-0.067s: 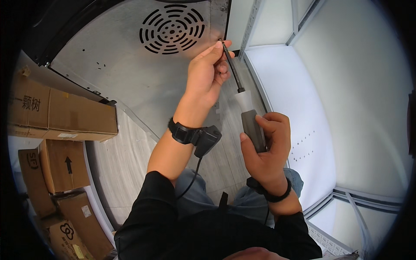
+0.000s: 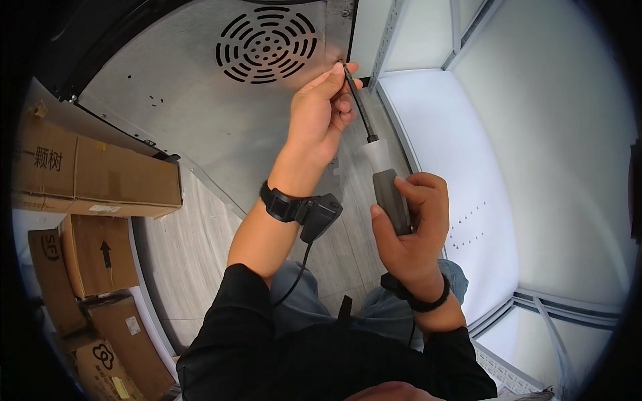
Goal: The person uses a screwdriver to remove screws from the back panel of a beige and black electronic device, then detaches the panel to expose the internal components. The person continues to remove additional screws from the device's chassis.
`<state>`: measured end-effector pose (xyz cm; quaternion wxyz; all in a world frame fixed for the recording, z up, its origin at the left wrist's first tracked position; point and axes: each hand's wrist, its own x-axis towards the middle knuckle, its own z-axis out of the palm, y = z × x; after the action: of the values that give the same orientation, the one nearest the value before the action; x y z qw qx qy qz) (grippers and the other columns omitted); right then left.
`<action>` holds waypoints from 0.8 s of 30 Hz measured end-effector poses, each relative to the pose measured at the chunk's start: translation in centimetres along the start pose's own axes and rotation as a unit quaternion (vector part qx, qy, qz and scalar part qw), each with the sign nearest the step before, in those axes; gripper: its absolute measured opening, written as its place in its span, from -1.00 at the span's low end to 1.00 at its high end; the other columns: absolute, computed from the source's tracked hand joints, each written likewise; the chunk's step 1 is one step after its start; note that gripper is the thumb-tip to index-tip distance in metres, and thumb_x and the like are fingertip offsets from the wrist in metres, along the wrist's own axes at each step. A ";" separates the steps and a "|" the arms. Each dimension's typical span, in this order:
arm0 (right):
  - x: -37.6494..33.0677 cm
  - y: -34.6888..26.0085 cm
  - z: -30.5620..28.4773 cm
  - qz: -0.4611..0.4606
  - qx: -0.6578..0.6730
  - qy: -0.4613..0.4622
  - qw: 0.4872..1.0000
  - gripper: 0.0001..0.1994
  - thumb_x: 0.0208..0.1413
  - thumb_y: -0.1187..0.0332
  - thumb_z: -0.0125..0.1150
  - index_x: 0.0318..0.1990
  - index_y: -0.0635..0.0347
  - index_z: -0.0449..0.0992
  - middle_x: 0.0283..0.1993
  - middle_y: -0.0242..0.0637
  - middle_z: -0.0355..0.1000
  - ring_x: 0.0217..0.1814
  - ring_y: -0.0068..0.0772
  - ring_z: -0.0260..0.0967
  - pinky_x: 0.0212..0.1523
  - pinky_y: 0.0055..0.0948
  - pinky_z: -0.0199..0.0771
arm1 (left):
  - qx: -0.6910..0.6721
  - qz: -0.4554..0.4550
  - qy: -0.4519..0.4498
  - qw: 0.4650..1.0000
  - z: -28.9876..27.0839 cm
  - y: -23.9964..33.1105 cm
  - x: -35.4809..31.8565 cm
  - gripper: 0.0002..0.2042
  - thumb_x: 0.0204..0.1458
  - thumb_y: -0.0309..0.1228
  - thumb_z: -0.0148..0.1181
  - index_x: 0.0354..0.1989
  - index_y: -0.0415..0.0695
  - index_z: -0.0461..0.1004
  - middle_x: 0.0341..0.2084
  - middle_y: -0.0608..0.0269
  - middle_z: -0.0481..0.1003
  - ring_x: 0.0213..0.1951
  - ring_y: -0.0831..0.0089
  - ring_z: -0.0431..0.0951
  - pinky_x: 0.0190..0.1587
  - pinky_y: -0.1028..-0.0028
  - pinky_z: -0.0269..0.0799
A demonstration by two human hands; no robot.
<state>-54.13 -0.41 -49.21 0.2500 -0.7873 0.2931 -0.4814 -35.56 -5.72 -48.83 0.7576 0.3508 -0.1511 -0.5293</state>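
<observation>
- Two bare hands work with one screwdriver [image 2: 389, 194], which slants from near right to the far middle of the scene.
- The right hand [image 2: 416, 217], nearer, is curled around the tool's dark grey handle, its thumb along the left side.
- The left hand [image 2: 326, 103], farther away, has thumb and forefinger pinched on the tip of the black shaft [image 2: 361, 110], its other fingers loosely bent; whether it also grips a screw, I cannot tell.
- That tip meets the right edge of a silver metal panel [image 2: 167, 140], just right of and nearer than a round slotted vent [image 2: 266, 48].
- On the right, a white ledge [image 2: 445, 134] carries small dark pieces [image 2: 469, 213] in rows.
- At left, brown cardboard boxes [image 2: 127, 177] are stacked beside a grey wood-grain floor [image 2: 187, 260].
- A black strapped device [image 2: 321, 215] with a cable sits on the left wrist.
</observation>
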 end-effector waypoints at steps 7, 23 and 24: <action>0.0 -0.7 -0.1 0.069 0.013 -0.026 0.997 -0.63 -0.17 0.61 0.29 -0.13 0.31 0.38 -0.19 -0.11 0.28 -0.26 -0.28 0.37 -0.38 -0.46 0.36 | 0.020 -0.020 -0.062 0.998 -0.9 0.4 -0.2 -0.70 0.23 -0.29 -0.05 -0.03 -0.24 0.42 -0.39 0.27 0.52 -0.53 0.66 0.38 -0.48 0.63 0.30; -1.1 -1.6 0.3 0.026 -0.050 -0.041 0.998 -0.46 -0.15 0.66 0.26 0.06 0.28 0.26 -0.01 -0.09 0.15 -0.14 -0.32 0.35 -0.37 -0.51 0.47 | 0.084 -0.016 -0.108 0.990 -1.4 0.3 -0.9 -0.84 0.16 -0.27 0.10 -0.34 -0.10 0.42 -0.48 0.28 0.54 -0.57 0.67 0.45 -0.57 0.67 0.25; -1.2 -1.5 0.4 0.036 -0.033 -0.031 0.998 -0.48 -0.13 0.64 0.26 0.06 0.28 0.27 -0.03 -0.09 0.19 -0.18 -0.34 0.36 -0.38 -0.53 0.46 | 0.082 -0.016 -0.108 0.991 -1.5 0.3 -0.9 -0.84 0.15 -0.27 0.11 -0.35 -0.08 0.43 -0.49 0.30 0.53 -0.57 0.68 0.44 -0.56 0.67 0.26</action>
<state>-53.87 1.56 -49.10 0.2497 -0.7986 0.3289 -0.4378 -34.78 -4.30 -49.52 0.6966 0.3552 -0.2694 -0.5621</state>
